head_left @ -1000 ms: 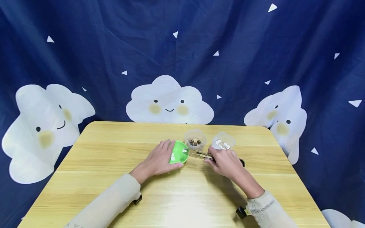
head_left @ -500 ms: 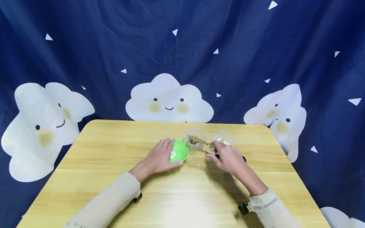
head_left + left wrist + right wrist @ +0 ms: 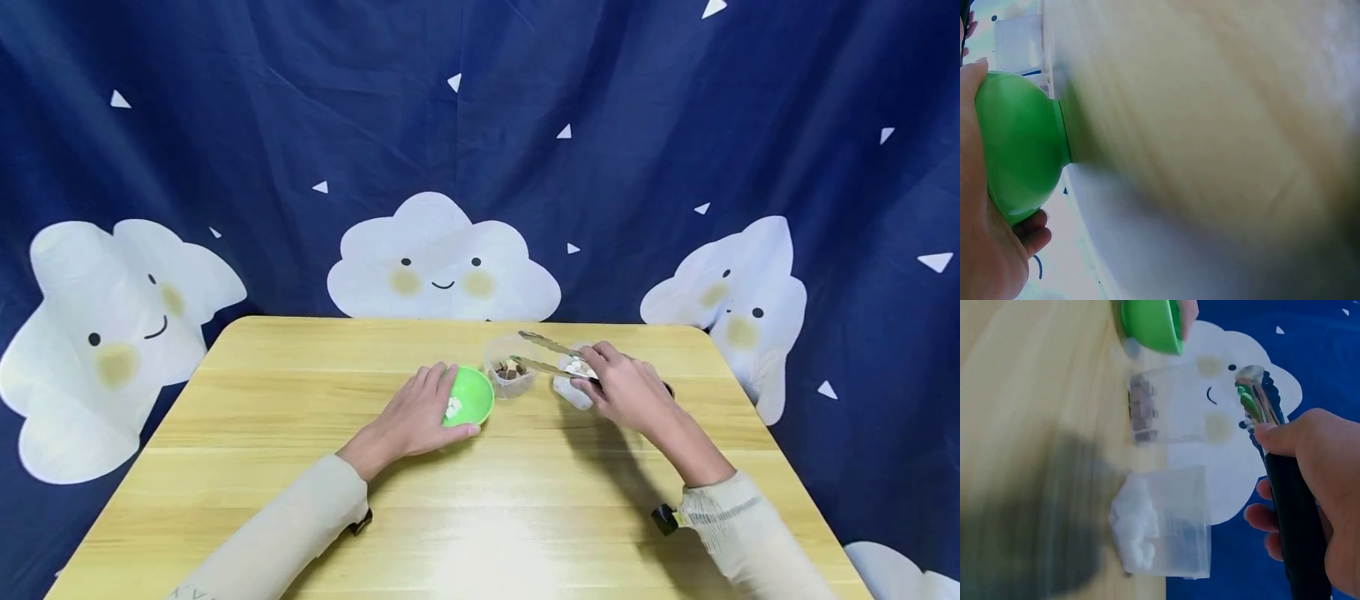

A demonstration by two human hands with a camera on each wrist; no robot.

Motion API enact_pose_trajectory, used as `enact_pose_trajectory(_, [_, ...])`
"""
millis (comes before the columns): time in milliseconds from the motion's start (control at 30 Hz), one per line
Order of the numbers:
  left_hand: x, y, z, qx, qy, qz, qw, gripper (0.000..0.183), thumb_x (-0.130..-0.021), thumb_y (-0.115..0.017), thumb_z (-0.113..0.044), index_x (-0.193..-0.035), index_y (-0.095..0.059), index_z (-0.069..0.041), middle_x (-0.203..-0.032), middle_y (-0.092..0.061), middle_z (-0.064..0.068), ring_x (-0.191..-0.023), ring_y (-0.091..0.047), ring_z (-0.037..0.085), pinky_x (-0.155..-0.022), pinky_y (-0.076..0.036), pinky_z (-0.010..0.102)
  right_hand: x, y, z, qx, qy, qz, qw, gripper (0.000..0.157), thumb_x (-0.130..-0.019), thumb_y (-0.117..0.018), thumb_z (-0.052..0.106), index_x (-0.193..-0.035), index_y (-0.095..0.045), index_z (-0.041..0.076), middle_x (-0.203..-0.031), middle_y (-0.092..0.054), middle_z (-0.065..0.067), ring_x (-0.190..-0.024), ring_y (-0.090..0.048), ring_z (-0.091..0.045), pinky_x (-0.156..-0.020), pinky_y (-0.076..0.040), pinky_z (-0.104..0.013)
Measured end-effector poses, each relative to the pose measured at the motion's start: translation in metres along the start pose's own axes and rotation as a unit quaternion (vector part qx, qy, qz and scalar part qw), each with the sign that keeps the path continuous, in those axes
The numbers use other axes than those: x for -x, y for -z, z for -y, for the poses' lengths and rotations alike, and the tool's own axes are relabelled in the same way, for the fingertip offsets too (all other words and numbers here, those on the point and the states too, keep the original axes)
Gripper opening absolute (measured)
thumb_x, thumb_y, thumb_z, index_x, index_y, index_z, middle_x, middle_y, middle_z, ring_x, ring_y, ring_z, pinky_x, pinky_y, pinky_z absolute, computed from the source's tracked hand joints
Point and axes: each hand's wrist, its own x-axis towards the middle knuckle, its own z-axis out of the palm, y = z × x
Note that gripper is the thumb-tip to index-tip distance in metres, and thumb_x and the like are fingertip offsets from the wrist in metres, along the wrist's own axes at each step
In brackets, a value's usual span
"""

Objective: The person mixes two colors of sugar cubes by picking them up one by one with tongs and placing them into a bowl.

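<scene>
My left hand [image 3: 420, 412] holds a green bowl [image 3: 476, 395] on the table, fingers round its far side and thumb at the near side. A few small white pieces [image 3: 453, 407] lie in the bowl. My right hand [image 3: 633, 387] grips metal tongs [image 3: 1297, 519] by their black handle. The tong arms are spread, with nothing between the tips, and point left above two clear plastic containers. White pieces [image 3: 1135, 522] fill the lower part of the right container [image 3: 1185, 519]. Brown pieces [image 3: 1142, 409] lie in the left container [image 3: 1179, 403].
All of this stands on a light wooden table [image 3: 300, 367]. Behind it hangs a dark blue curtain [image 3: 637, 100] with white clouds. A black wrist device [image 3: 664, 519] sits under the right sleeve.
The tongs opened over the bowl, let go of a white piece there, and moved right and up, over the containers. The left hand and bowl have stayed in place.
</scene>
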Motion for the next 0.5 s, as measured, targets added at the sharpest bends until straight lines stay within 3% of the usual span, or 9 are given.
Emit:
enact_pose_trajectory(167, [0.0, 0.001, 0.0, -0.002, -0.004, -0.016, 0.9999, 0.114, -0.086, -0.052, -0.084, -0.16, -0.032, 0.001, -0.151, -0.046, 0.022, -0.127, -0.05, 0.033, -0.109, -0.049, 0.046, -0.013, 0.004, -0.004, 0.075, 0.043, -0.041, 0.995, 0.036, -0.089, -0.081, 0.025, -0.116, -0.068, 0.005, -0.108, -0.073, -0.014, -0.08, -0.071, -0.033, -0.06, -0.055, -0.046])
enact_pose_trajectory(267, [0.0, 0.002, 0.0, -0.007, -0.007, -0.02, 0.9997, 0.114, -0.086, -0.052, -0.083, -0.16, -0.033, 0.001, -0.151, -0.047, 0.022, -0.126, -0.051, 0.032, -0.107, -0.05, 0.046, -0.021, 0.006, -0.005, 0.13, 0.073, -0.07, 0.986, 0.027, -0.089, -0.079, 0.024, -0.108, -0.071, 0.007, -0.099, -0.076, -0.007, -0.081, -0.071, -0.031, -0.064, -0.052, -0.042])
enact_pose_trajectory(367, [0.0, 0.001, 0.0, -0.005, -0.009, -0.021, 0.9997, 0.114, -0.086, -0.052, -0.083, -0.159, -0.033, 0.001, -0.151, -0.046, 0.022, -0.126, -0.051, 0.033, -0.107, -0.05, 0.046, -0.031, 0.006, -0.004, 0.181, 0.107, -0.103, 0.972, 0.012, -0.094, -0.068, 0.02, -0.096, -0.072, 0.01, -0.084, -0.073, -0.003, -0.071, -0.066, -0.027, -0.061, -0.046, -0.038])
enact_pose_trajectory(500, [0.001, 0.0, -0.001, -0.004, -0.011, -0.019, 0.9997, 0.113, -0.086, -0.051, -0.084, -0.159, -0.033, 0.001, -0.151, -0.047, 0.022, -0.127, -0.051, 0.033, -0.108, -0.049, 0.047, -0.045, 0.006, 0.0, 0.231, 0.144, -0.137, 0.952, 0.026, -0.1, -0.049, 0.013, -0.083, -0.069, 0.01, -0.07, -0.064, -0.002, -0.059, -0.055, -0.024, -0.058, -0.035, -0.033])
